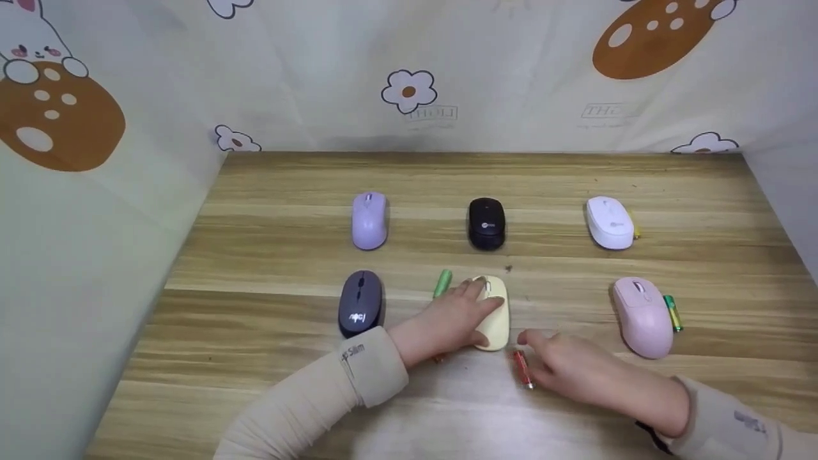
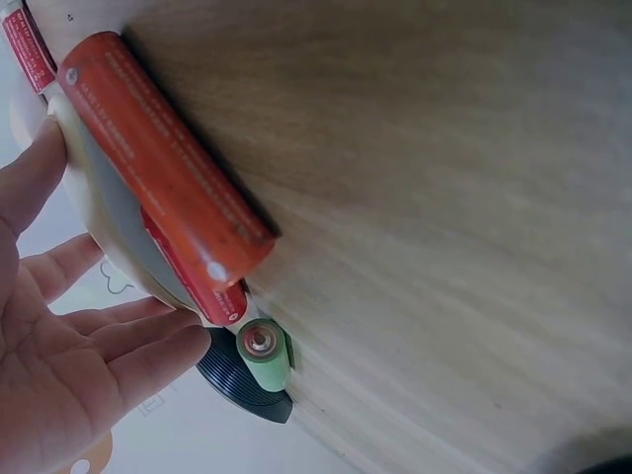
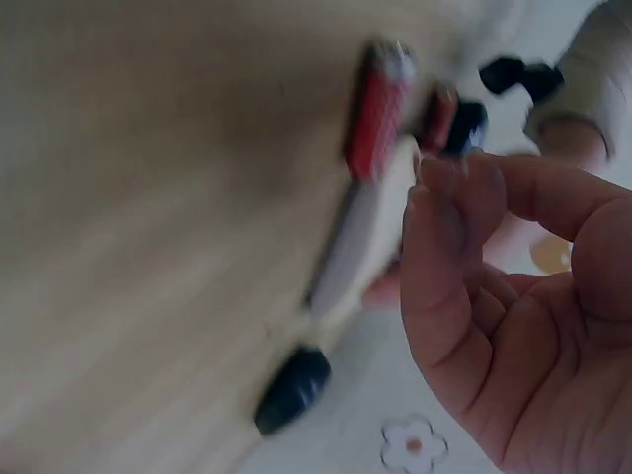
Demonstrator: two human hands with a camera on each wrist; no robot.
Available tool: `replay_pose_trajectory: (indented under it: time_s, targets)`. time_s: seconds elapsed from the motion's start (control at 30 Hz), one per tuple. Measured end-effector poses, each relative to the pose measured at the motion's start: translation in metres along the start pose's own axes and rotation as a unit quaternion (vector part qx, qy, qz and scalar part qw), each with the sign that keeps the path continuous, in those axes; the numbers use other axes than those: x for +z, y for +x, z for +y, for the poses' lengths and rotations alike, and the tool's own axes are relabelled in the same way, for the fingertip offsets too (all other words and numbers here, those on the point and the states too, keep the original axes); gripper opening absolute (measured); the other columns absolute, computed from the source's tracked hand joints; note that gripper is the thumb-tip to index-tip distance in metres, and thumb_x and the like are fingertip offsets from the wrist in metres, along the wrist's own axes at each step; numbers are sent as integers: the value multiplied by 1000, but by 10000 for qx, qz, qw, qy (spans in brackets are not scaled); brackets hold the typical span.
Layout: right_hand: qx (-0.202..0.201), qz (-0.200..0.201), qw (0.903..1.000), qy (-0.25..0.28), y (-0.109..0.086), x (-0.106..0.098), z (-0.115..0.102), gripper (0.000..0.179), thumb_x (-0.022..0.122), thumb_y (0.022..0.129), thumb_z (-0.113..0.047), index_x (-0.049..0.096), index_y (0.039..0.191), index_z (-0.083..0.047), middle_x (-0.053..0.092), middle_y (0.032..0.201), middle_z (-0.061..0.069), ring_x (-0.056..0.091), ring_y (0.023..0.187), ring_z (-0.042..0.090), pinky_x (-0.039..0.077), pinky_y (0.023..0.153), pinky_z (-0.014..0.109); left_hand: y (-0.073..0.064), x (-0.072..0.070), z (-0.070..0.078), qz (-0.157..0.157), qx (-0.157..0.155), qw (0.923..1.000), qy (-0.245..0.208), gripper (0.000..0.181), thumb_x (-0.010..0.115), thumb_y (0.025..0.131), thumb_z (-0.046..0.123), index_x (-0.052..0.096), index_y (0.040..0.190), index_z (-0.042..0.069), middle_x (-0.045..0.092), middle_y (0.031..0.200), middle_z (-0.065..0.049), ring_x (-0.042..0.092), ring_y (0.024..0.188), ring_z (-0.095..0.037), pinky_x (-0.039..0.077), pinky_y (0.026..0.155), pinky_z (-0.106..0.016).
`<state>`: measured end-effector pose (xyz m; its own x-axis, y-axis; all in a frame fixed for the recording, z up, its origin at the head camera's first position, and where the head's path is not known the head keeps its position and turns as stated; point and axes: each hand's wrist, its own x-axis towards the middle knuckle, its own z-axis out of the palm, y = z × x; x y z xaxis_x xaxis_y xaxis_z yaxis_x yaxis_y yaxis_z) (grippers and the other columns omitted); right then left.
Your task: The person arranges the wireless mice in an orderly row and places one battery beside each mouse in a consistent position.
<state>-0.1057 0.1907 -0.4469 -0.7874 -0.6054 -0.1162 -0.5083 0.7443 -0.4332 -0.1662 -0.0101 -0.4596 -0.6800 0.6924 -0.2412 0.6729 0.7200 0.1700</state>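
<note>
A dark grey mouse [image 1: 360,300] stands at front left. Next, an orange battery [image 2: 163,158], a red battery [image 2: 202,281] and a green battery [image 1: 442,283] lie loose left of the pale yellow mouse [image 1: 495,322]. The left hand [image 1: 450,316], fingers spread and slightly bent, rests on this mouse. A second red battery [image 1: 521,367] lies just beside the right hand [image 1: 569,364], whose fingers bend, tips together; any held item cannot be confirmed. Work at the yellow mouse appears unfinished: four batteries remain outside it.
</note>
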Motion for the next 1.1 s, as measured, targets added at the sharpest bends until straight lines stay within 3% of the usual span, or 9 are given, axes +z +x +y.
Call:
replay_pose_trajectory:
  time_s: [0.17,0.33,0.7,1.1]
  targets:
    - [5,-68,9999,76,2,25,-5,38,69,76,-21,50,106,-6,46,54,-5,43,46,10,33,40,28,0,0,0,-29,-37,10000,9,67,63,80,45,40,138,20,34,142,-19,38,128,-33,24,104,-55]
    - [274,-29,9994,193,3,33,-6,38,68,74,-13,50,105,-3,47,55,-4,44,47,11,35,42,29,0,1,0,11,7,10000,-73,66,64,80,43,41,137,19,34,141,-20,39,127,-34,25,104,-54]
    - [328,46,9991,277,4,33,-4,32,63,72,-7,49,101,-2,46,56,-3,44,46,13,34,41,28,1,2,-1,42,57,9997,-229,66,64,80,42,42,137,17,34,140,-22,39,126,-36,32,103,-48]
    - [281,-32,9984,489,6,17,-2,28,63,73,-6,48,97,-6,44,57,-5,41,49,8,33,42,24,2,2,-1,-75,-66,9984,-565,67,65,80,40,41,138,18,29,143,-23,35,129,-36,23,106,-52]
